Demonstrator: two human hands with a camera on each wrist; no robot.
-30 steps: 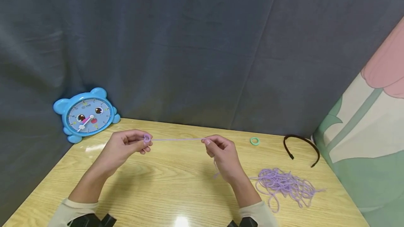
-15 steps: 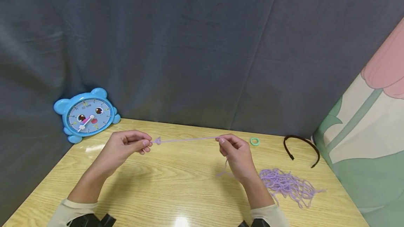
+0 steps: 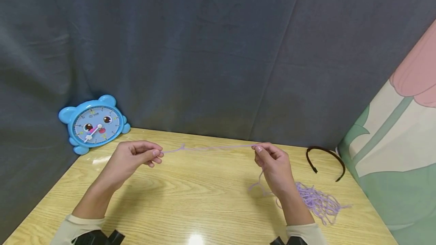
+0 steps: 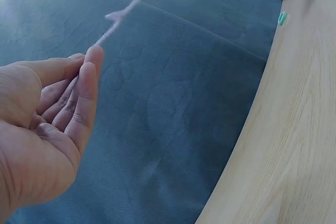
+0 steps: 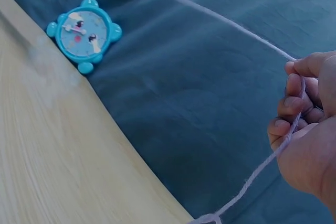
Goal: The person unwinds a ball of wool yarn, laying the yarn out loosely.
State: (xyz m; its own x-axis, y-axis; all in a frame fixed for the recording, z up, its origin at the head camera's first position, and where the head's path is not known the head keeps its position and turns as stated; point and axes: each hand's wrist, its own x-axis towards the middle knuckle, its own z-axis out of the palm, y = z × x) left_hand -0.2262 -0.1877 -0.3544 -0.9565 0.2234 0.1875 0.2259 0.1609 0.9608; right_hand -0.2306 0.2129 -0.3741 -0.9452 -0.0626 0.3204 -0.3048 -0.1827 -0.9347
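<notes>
A strand of light purple yarn (image 3: 218,147) stretches between the two hands above the table. At its left end, the left hand (image 3: 137,158) pinches it between thumb and fingertips. A small kink (image 4: 116,16) stands out from the strand just beyond those fingertips. The right hand (image 3: 274,165) pinches the other end of the stretch, and in the right wrist view the yarn (image 5: 254,174) runs on down past the palm. A loose pile of the same yarn (image 3: 320,203) lies on the table, partly behind the right forearm.
A blue bear-shaped clock (image 3: 97,124) leans against the dark curtain (image 3: 204,56) at the back left. A black headband (image 3: 325,150) lies at the far right of the wooden table (image 3: 190,199). The left wrist view shows a green ring (image 4: 282,18), hidden in the head view.
The right hand has moved right, lengthening the stretch of yarn. The small loop at the left fingertips has come away from them and shrunk to a kink. The left hand has barely moved.
</notes>
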